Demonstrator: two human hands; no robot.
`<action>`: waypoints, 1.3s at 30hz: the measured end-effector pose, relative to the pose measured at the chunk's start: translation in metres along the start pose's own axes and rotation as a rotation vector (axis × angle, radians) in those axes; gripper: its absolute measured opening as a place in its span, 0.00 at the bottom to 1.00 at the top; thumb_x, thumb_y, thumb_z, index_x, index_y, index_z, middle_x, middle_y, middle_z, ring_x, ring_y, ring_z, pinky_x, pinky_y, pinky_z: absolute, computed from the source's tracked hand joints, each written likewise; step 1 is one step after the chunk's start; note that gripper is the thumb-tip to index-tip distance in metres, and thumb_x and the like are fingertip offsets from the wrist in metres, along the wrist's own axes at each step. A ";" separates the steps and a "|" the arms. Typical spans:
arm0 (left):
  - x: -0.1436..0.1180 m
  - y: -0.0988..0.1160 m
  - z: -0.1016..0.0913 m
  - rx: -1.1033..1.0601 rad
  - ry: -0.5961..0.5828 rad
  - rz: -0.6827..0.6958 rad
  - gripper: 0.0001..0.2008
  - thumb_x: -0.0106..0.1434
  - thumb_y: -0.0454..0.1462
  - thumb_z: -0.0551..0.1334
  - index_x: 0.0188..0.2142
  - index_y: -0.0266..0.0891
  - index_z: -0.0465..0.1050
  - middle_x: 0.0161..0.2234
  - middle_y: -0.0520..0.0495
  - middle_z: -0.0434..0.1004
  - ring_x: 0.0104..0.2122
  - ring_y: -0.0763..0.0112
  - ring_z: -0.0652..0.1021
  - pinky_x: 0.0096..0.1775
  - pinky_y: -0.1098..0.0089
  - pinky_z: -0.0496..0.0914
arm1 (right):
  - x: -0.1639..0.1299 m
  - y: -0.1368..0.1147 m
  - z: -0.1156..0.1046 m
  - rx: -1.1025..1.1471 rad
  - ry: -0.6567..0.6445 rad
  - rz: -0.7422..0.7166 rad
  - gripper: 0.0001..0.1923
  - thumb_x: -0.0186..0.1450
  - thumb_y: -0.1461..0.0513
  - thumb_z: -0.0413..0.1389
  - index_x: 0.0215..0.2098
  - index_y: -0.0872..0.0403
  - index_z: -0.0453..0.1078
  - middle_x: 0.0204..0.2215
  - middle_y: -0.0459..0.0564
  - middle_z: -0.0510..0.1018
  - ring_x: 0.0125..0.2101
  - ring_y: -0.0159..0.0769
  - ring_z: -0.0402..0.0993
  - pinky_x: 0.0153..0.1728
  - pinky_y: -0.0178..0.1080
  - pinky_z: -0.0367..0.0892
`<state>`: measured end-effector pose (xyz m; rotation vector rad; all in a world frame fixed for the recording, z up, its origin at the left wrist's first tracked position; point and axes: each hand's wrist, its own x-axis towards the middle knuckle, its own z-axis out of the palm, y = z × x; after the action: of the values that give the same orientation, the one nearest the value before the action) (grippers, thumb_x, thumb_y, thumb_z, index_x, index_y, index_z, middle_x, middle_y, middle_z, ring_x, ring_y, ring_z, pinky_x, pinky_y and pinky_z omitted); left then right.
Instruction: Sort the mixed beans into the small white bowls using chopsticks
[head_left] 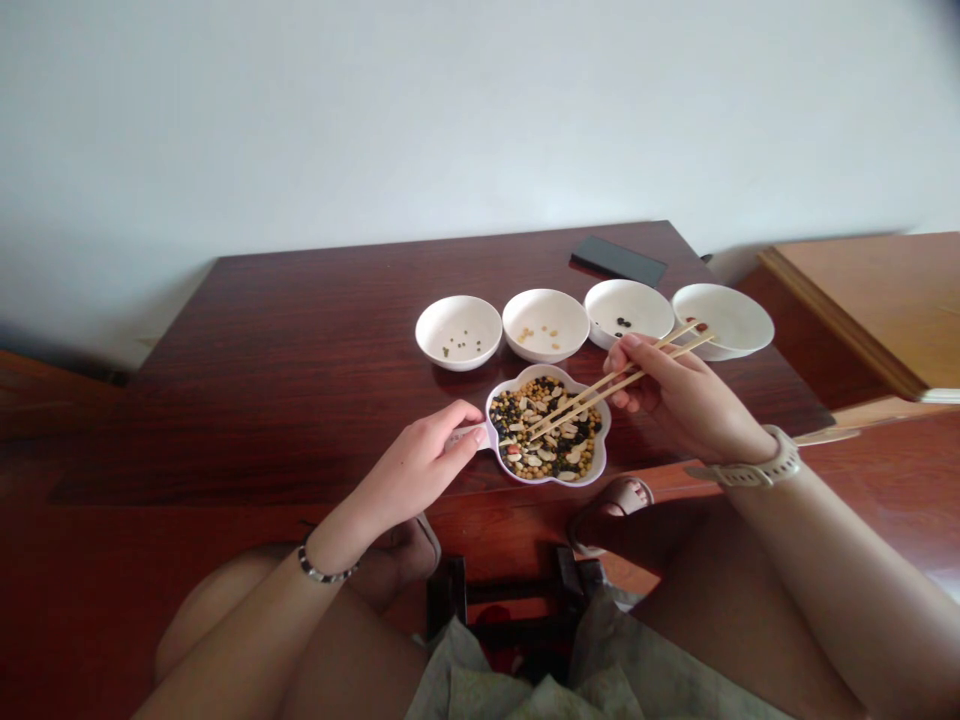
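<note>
Okay, on my feed: left hand (424, 448) pinching the flower-shaped dish (602, 462) by its handle (465, 439), near side of the table (300, 370) | right hand (679, 400) grasping chopsticks (589, 406), tips down among mixed beans (551, 465) | four white bowls (544, 350) farther back, few bits in each

A bracelet (330, 577) of alternating dark and silvery pieces rings the left wrist (339, 540) I view from afar, while a pale beige strap (750, 474), marked with small openings, circles the right wrist (756, 450). Below, I make out a creased, mottled grey-green garment (495, 685) across the lap and a light open-toed sandal (622, 494) on the right foot (637, 492).
</note>
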<state>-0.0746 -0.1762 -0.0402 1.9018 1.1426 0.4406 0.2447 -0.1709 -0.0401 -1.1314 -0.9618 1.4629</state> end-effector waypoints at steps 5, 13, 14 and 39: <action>-0.001 -0.001 0.000 -0.004 0.006 0.000 0.13 0.79 0.46 0.57 0.49 0.42 0.76 0.47 0.49 0.84 0.43 0.66 0.81 0.45 0.67 0.70 | -0.001 -0.005 0.001 0.016 -0.008 -0.003 0.16 0.74 0.52 0.61 0.32 0.54 0.74 0.30 0.47 0.73 0.25 0.27 0.69 0.24 0.30 0.68; -0.001 -0.003 0.000 -0.008 0.000 -0.003 0.13 0.79 0.46 0.57 0.49 0.42 0.75 0.47 0.49 0.84 0.43 0.65 0.81 0.45 0.67 0.70 | 0.001 -0.005 -0.004 -0.014 0.004 -0.017 0.17 0.75 0.52 0.60 0.33 0.54 0.74 0.30 0.48 0.73 0.26 0.28 0.70 0.24 0.29 0.70; -0.001 -0.003 0.000 -0.007 0.002 -0.003 0.13 0.79 0.46 0.57 0.49 0.42 0.75 0.48 0.49 0.85 0.43 0.65 0.81 0.45 0.68 0.70 | 0.001 -0.005 -0.004 -0.016 0.003 -0.019 0.17 0.75 0.52 0.60 0.33 0.54 0.74 0.30 0.48 0.73 0.26 0.28 0.70 0.24 0.29 0.70; -0.002 -0.003 -0.002 -0.009 -0.002 -0.001 0.14 0.79 0.48 0.56 0.50 0.44 0.75 0.48 0.49 0.84 0.45 0.64 0.81 0.48 0.66 0.70 | 0.031 -0.015 0.039 0.112 0.159 -0.397 0.20 0.69 0.47 0.66 0.32 0.52 0.71 0.30 0.44 0.73 0.24 0.25 0.72 0.23 0.29 0.70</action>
<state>-0.0782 -0.1767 -0.0410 1.8937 1.1385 0.4418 0.2087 -0.1381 -0.0211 -0.8988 -0.9194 1.0764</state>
